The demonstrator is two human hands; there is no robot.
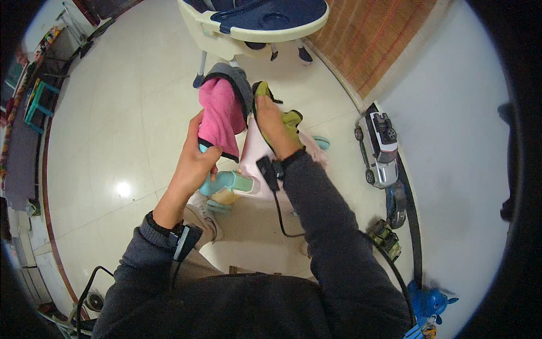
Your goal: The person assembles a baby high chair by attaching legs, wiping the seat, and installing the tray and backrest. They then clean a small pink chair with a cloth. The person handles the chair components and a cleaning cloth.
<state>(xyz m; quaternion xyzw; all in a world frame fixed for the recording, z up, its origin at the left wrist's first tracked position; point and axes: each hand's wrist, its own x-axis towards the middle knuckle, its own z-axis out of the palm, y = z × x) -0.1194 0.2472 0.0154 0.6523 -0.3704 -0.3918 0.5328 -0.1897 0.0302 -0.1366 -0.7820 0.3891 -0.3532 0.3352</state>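
Note:
My left hand (192, 165) pinches the near edge of a pink cloth (216, 110) with a grey reverse side (240, 83) and dark trim. The cloth hangs over the front of a pale pink ride-on toy (252, 148). Close by my left fingers is the toy's turquoise handle (219, 183); whether they touch it I cannot tell. On the toy's right side, my right hand (272, 125) is closed over a green cloth (292, 120) with dark trim, pressed against the pink surface. The palm and most right fingers are hidden. Turquoise wheels (320, 142) show beneath the toy.
Ahead stands a high chair with a dark blue tray (271, 17). Along the right wall are a white toy car (379, 148), a green toy vehicle (385, 238) and a blue animal toy (429, 302). A woven mat (367, 45) leans there. A teal stool (39, 104) is far left.

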